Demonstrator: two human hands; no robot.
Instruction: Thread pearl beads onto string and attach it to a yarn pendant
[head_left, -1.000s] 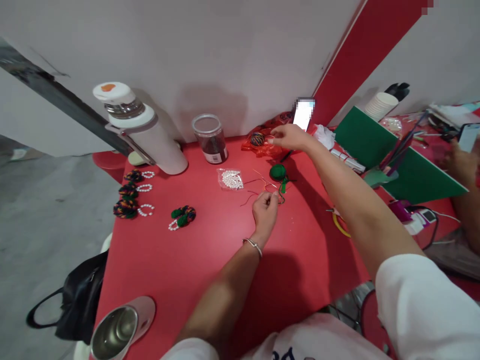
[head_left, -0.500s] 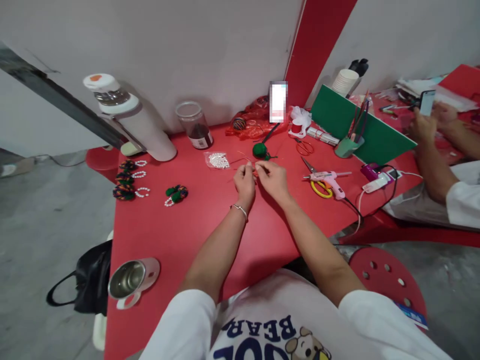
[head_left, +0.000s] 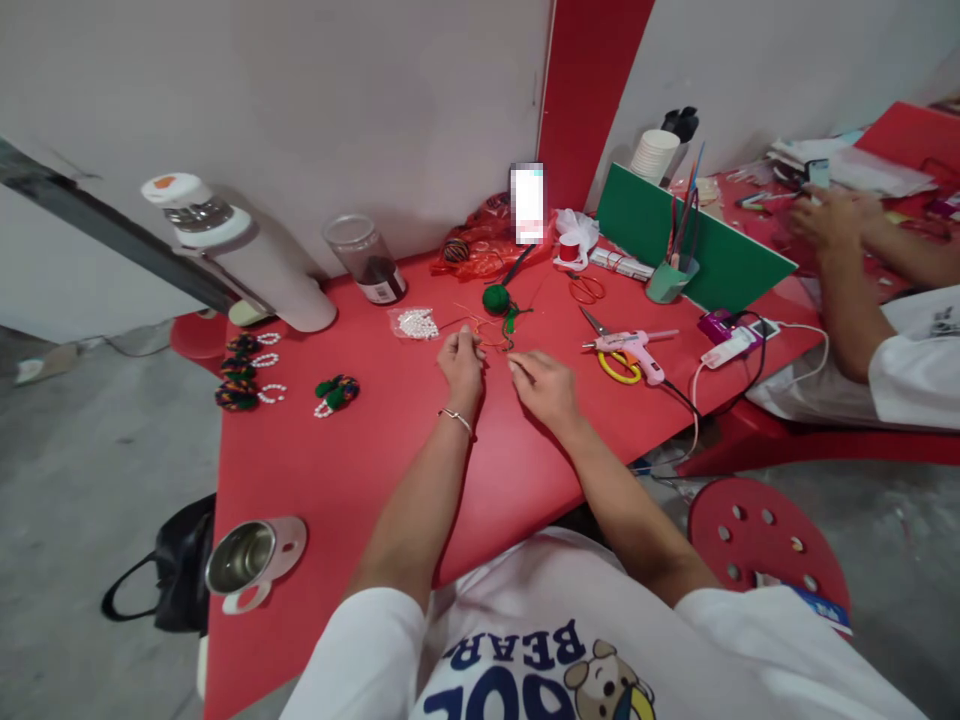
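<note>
My left hand (head_left: 460,372) is closed, thumb pressed to the fingers, on a thin orange-red yarn strand (head_left: 491,346). My right hand (head_left: 547,390) pinches with thumb and forefinger at the strands' near end, a little to the right. What exactly lies in its fingertips is too small to be sure of. Just beyond both hands sits a green ball of yarn (head_left: 496,298), with dark green strands trailing from it toward me. Left of my left hand is a clear packet of white beads (head_left: 415,323).
Yellow-handled scissors (head_left: 619,368) lie under a pink glue gun (head_left: 636,352) at right; red-handled scissors (head_left: 585,288) are farther back. Yarn-and-bead pieces (head_left: 337,392), a steel mug (head_left: 251,560), a tall flask (head_left: 247,265) and a jar (head_left: 367,262) stand left. Another person's hands (head_left: 829,220) are far right.
My hands have moved apart, the right one drawing back toward me and away from the left. The view has shifted a little to the right.
</note>
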